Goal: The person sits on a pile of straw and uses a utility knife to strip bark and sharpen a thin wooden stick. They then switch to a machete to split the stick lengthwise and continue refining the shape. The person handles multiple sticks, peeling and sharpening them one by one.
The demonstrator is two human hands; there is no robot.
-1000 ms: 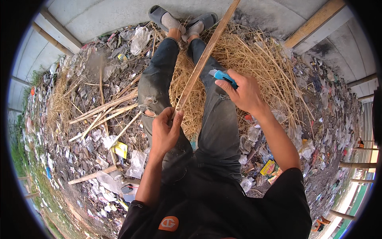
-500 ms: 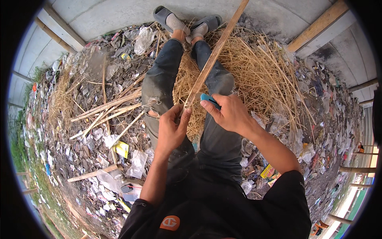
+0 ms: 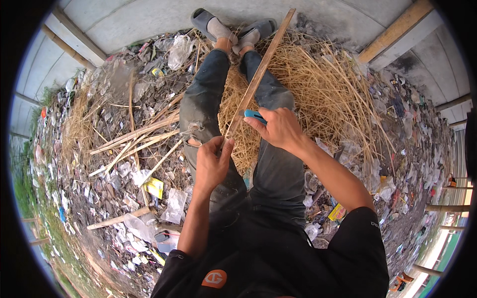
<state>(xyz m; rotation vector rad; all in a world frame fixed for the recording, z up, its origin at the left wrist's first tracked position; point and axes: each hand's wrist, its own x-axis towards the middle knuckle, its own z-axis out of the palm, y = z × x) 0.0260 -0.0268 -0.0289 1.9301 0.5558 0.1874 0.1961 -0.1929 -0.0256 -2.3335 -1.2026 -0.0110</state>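
Observation:
A long flat strip of bamboo or wood (image 3: 266, 64) slants up and away between my legs, its far end near the wall. Thumb and fingers of my left hand (image 3: 212, 161) pinch its near end. In my right hand (image 3: 279, 128) is a blue-handled cutter knife (image 3: 255, 116), its short blade against the strip a little beyond my left fingers. My right fingers wrap the handle, hiding part of it. Beneath the strip, a heap of pale thin shavings (image 3: 318, 89) spreads between and beside my outstretched legs (image 3: 278, 174).
Several split strips (image 3: 139, 133) lie on the littered ground to the left, with another short stick (image 3: 119, 218) nearer me. Plastic scraps and a yellow packet (image 3: 154, 187) are strewn around. A grey wall (image 3: 149, 20) stands beyond my feet, with a bamboo pole (image 3: 395, 32) leaning at right.
My right hand and the knife have shifted slightly left and farther up along the strip. The strip's far end has come down lower in view. My left hand keeps its pinch.

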